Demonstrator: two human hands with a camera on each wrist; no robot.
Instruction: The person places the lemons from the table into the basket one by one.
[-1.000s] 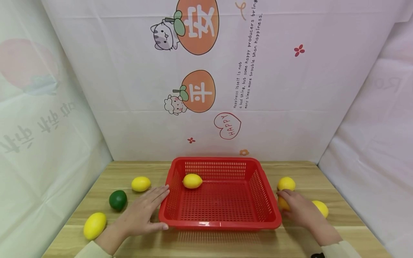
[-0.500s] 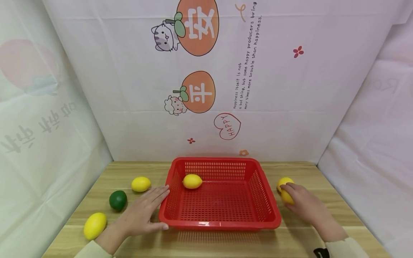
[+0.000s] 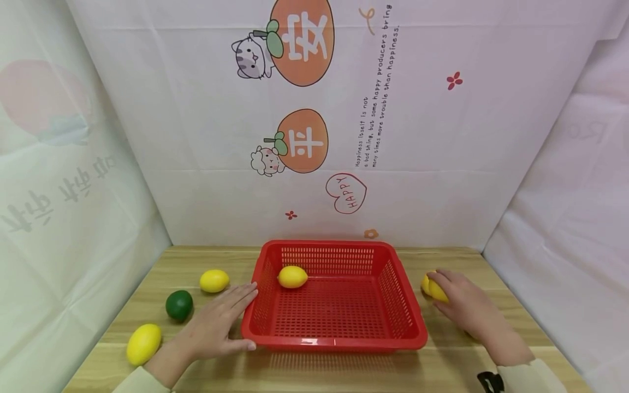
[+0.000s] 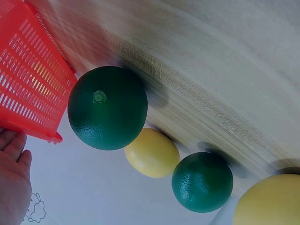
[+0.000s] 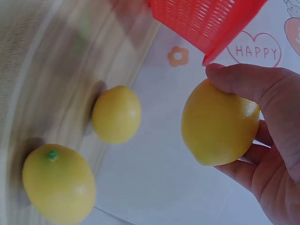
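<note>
My right hand (image 3: 467,305) grips a lemon (image 5: 218,124) between thumb and fingers, to the right of the red basket (image 3: 334,343). The right wrist view shows this lemon above the table. Just behind it, another lemon (image 5: 117,114) lies on the table, and a yellow fruit with a green stem end (image 5: 58,185) sits nearer. My left hand (image 3: 211,327) rests against the basket's left rim, fingers straight. One lemon (image 3: 292,277) lies inside the basket at its back left corner.
Left of the basket lie a lemon (image 3: 214,280), a dark green citrus fruit (image 3: 179,305) and a larger yellow fruit (image 3: 144,344). A second green citrus fruit (image 4: 108,108) shows in the left wrist view. White printed cloth (image 3: 417,191) walls the wooden table (image 3: 295,376).
My right hand has taken hold of a lemon and moved up and slightly right with it. The yellow fruit on the right is now hidden behind that hand and arm. My left hand has stayed put.
</note>
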